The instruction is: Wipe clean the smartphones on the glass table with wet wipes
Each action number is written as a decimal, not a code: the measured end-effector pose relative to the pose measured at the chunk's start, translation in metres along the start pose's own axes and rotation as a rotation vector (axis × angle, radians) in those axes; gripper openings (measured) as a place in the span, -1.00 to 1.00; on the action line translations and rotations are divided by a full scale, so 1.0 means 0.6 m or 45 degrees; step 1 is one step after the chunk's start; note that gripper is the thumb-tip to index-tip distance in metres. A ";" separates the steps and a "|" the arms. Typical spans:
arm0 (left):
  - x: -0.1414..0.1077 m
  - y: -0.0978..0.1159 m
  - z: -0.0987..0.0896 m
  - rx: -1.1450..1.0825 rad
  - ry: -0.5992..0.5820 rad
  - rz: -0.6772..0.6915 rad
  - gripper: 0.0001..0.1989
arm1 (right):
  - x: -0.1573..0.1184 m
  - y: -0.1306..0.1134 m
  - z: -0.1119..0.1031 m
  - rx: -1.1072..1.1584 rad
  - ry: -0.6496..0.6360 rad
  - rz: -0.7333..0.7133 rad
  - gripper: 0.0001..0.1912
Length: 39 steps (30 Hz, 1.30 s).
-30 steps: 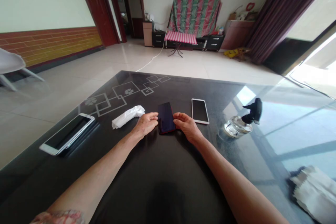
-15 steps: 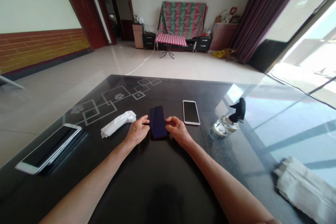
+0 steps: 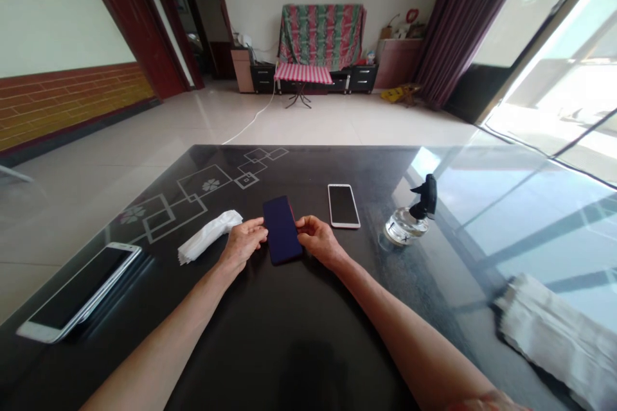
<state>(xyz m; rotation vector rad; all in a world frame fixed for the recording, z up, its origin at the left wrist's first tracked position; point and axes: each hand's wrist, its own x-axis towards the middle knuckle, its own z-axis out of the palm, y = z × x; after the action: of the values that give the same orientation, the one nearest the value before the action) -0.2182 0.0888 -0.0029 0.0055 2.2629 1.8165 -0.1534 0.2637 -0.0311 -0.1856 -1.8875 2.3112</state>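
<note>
A dark smartphone (image 3: 282,231) with a red edge is held between my two hands, its blank screen facing me. My left hand (image 3: 243,242) grips its left edge, fingers closed against the side. On the opposite edge, my right hand (image 3: 319,239) pinches the phone between thumb and fingers. Just left of my left hand lies a crumpled white tissue (image 3: 208,236). A white-framed smartphone (image 3: 344,206) rests face up beyond my right hand.
White phones (image 3: 81,292) lie stacked on the left of the black glossy table (image 3: 289,359). To the right stands a clear spray bottle (image 3: 407,225) with a black trigger head. A folded grey-white cloth (image 3: 554,334) lies near the right edge.
The dark phone has been lifted and tilted up a little toward me, both hands keeping hold of its edges. The whole view has shifted slightly.
</note>
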 end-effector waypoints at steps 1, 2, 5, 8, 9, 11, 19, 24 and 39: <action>0.002 0.000 0.001 -0.014 0.012 0.005 -0.45 | -0.001 -0.002 -0.001 0.019 -0.007 0.000 -0.73; 0.004 0.000 0.002 -0.029 0.017 0.007 -0.45 | -0.002 -0.005 -0.001 0.034 -0.010 0.001 -0.74; 0.010 0.008 0.004 -0.084 -0.014 0.009 -0.43 | -0.006 -0.014 -0.002 0.078 0.002 0.002 -0.75; 0.017 0.027 0.015 -0.189 -0.080 0.018 -0.45 | -0.004 -0.022 -0.007 0.134 0.054 -0.009 -0.76; 0.020 0.035 0.023 -0.238 -0.104 0.021 -0.46 | -0.001 -0.024 -0.011 0.129 0.090 -0.022 -0.76; 0.027 0.050 0.047 -0.343 -0.144 0.014 -0.46 | 0.007 -0.030 -0.025 0.072 0.195 -0.060 -0.77; 0.071 0.072 0.197 -0.463 -0.228 -0.017 -0.51 | 0.022 -0.070 -0.127 -0.296 0.578 -0.276 -0.77; 0.094 0.058 0.265 -0.431 -0.277 0.000 -0.57 | 0.010 -0.075 -0.168 -0.656 0.790 -0.402 -0.76; 0.108 0.041 0.287 -0.215 -0.352 0.227 -0.60 | 0.023 -0.033 -0.187 -0.826 0.930 -0.311 -0.74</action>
<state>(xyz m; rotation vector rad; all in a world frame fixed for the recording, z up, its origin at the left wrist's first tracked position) -0.2526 0.2700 -0.0256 0.4149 1.9679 1.9506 -0.1446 0.3781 -0.0339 -0.7070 -1.9917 1.1586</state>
